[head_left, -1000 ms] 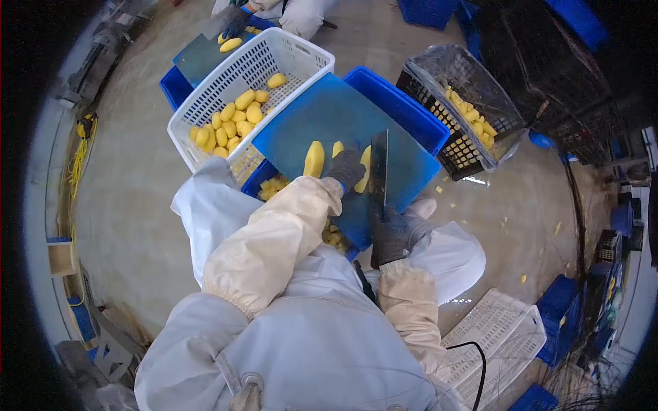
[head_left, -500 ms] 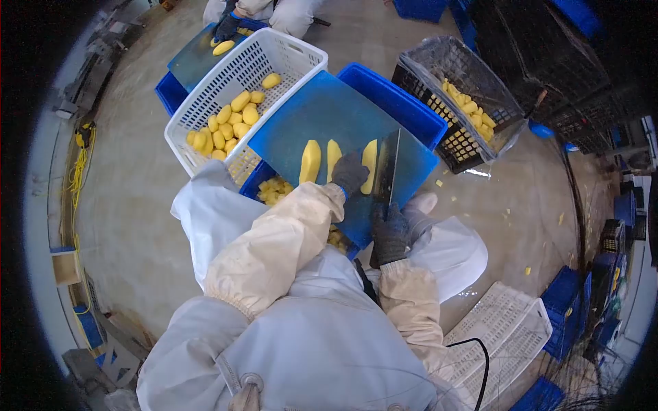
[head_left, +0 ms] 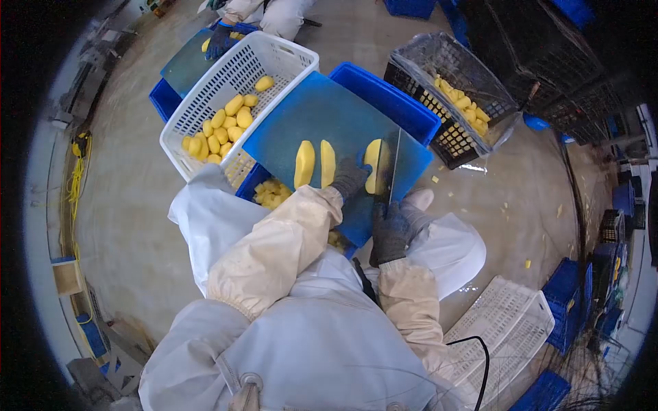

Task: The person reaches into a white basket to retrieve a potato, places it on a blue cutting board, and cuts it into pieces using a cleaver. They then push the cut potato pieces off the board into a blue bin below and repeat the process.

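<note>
My left hand (head_left: 349, 179), in a dark grey glove, is over the blue cutting board (head_left: 288, 113), its fingers extended between the middle yellow piece (head_left: 327, 161) and the right one (head_left: 373, 154). Another yellow piece (head_left: 305, 163) lies at the left. My right hand (head_left: 391, 236), also gloved, is closed around the handle of a wide knife (head_left: 388, 164). The blade stands along the right piece's right side and hides part of it. The handle is mostly hidden by the glove.
A white basket (head_left: 171, 133) of peeled potatoes stands at the left. Blue tubs (head_left: 415, 123) sit beneath the board, one with cut pieces (head_left: 272, 194). A black crate (head_left: 449, 147) holds yellow pieces at the right. Another person's gloved hand (head_left: 219, 42) is at the top left.
My left hand has shifted slightly down, uncovering more of the middle piece. The knife blade now stands closer against the right piece. The whole view has moved slightly.
</note>
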Action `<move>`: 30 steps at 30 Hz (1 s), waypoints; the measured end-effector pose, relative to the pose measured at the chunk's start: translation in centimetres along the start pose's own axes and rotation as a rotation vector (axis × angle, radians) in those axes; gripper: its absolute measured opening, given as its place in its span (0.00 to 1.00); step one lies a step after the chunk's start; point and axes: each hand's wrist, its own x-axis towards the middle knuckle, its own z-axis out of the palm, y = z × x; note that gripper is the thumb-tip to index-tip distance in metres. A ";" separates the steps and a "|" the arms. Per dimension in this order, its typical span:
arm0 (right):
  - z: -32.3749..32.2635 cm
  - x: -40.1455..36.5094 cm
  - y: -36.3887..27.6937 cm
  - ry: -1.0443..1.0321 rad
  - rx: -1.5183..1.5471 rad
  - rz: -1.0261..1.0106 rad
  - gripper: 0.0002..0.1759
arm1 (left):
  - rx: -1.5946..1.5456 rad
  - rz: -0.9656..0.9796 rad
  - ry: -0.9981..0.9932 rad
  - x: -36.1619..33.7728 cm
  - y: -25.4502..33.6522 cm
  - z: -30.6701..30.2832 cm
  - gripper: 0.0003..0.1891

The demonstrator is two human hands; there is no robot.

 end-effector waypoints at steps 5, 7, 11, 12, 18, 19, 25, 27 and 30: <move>0.1 0.1 0.2 -0.080 0.052 0.038 0.19 | 0.078 0.075 0.092 -0.5 0.3 -0.2 0.29; 0.9 0.1 0.5 -0.052 0.034 -0.005 0.19 | 0.075 0.080 0.106 -0.8 0.5 -0.3 0.30; 0.8 0.2 0.2 -0.101 -0.020 0.019 0.19 | 0.106 0.013 0.059 -0.8 1.0 -0.6 0.30; 0.7 0.4 -0.1 -0.136 -0.055 0.043 0.18 | 0.105 0.013 0.057 -0.7 0.8 -0.4 0.30; 0.6 0.5 -0.7 -0.205 -0.039 0.001 0.13 | 0.053 0.028 0.035 -0.2 0.3 0.0 0.31; 0.6 0.5 -1.0 -0.180 0.009 -0.031 0.13 | 0.058 -0.012 0.005 -0.5 0.9 -0.3 0.30; -1.3 1.2 -3.4 -0.208 -0.091 0.001 0.14 | -0.003 -0.074 -0.035 -0.4 0.9 -0.1 0.29; -1.3 1.6 -3.6 -0.244 -0.101 0.015 0.14 | -0.037 -0.041 -0.017 -0.8 1.4 -0.2 0.28; 1.0 2.9 -1.7 -0.304 -0.155 -0.054 0.14 | 0.021 -0.062 0.069 -1.2 2.2 -0.5 0.28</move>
